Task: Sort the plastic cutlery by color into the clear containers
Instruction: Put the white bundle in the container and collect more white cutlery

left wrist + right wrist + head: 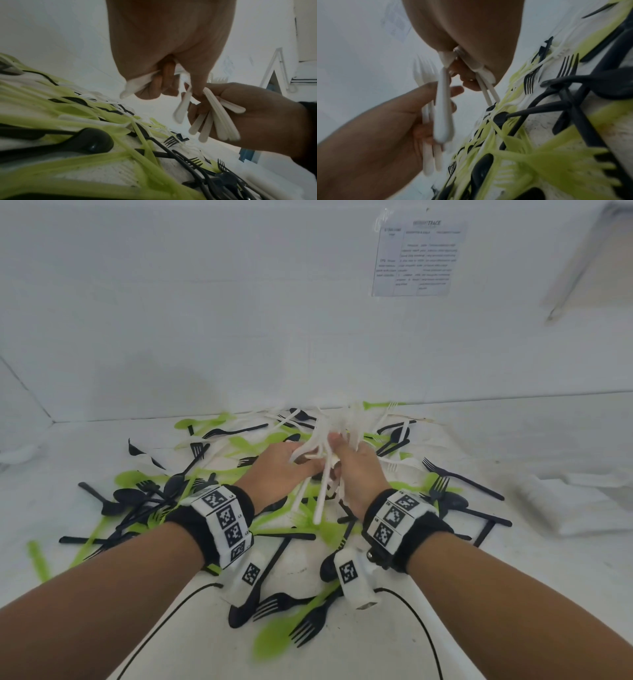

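Note:
Black, lime-green and white plastic cutlery lies mixed in a pile [219, 474] on the white table [513, 577]. Above its middle, both hands meet around a bunch of white cutlery [323, 440]. My left hand [303, 462] curls its fingers round white pieces [133, 86]. My right hand [339, 458] grips several white handles [219, 121] that hang down below it. In the right wrist view, the left hand [406, 119] holds white forks and a spoon [443, 108], and the right hand [467, 75] holds white handles [488, 89]. No clear container is plainly in view.
A black fork [308, 628] and a green spoon [274, 642] lie nearest me between the forearms. Pale translucent plastic [582, 501] lies at the table's right side. White walls close the back and left; a printed sheet [418, 258] hangs on the back wall.

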Available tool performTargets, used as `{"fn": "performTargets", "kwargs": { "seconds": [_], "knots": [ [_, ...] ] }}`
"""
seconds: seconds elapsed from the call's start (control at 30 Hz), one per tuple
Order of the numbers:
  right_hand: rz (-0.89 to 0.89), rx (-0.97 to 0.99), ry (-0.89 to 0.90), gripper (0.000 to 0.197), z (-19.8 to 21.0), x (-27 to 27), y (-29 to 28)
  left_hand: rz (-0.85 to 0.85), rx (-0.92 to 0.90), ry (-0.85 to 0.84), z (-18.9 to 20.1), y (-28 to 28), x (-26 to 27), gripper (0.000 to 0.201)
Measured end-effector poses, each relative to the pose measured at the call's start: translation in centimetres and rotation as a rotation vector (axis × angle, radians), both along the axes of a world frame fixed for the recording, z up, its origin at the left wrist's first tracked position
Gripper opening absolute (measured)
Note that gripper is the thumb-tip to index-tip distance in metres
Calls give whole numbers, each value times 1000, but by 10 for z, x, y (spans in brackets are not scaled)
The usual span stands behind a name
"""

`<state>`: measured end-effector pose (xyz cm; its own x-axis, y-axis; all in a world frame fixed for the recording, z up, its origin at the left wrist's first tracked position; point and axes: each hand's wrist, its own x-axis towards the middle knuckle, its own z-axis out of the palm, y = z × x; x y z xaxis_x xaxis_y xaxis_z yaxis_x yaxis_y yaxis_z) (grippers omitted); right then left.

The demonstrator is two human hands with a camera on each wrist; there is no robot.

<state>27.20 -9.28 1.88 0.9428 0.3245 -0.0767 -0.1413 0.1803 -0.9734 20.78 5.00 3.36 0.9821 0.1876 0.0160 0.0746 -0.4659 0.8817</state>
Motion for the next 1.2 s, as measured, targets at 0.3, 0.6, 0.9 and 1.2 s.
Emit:
{"fn": "performTargets", "kwargs": {
  "seconds": [0.3,0.6,0.9,1.2],
  "knots": [
    [-77,-14,87,23,-11,8,-2,113,-130,71,-6,6,0,15],
    [-27,90,145,25,-9,-2,11,17,-306,-32,-15,-8,-4,25],
    [98,117,145,28,-1,-17,13,-65,-687,95,3,-6,0,30],
    [123,59,217,24,0,-10,1,-96,-645,127,-3,-7,-2,29]
  ]
}}
